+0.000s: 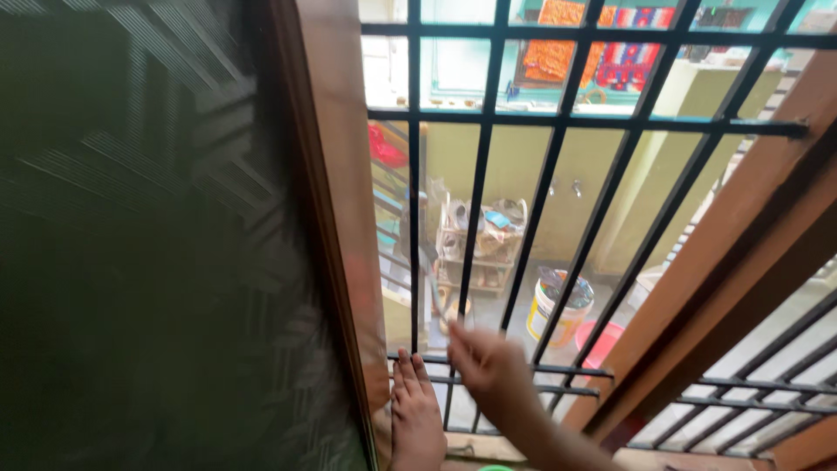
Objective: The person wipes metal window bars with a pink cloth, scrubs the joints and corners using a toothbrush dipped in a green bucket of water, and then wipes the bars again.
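Patterned glass of the window shutter fills my left side. Left hand lies flat, fingers together, by its wooden frame; right hand, blurred, fingers loosely open and empty, sits at the black grille. Next I probably need a firm grip on the frame.

Both hands rest at the window grille

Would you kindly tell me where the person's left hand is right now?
In the head view, the left hand lies flat at bottom centre, beside the brown wooden window frame and touching the black metal grille bars.
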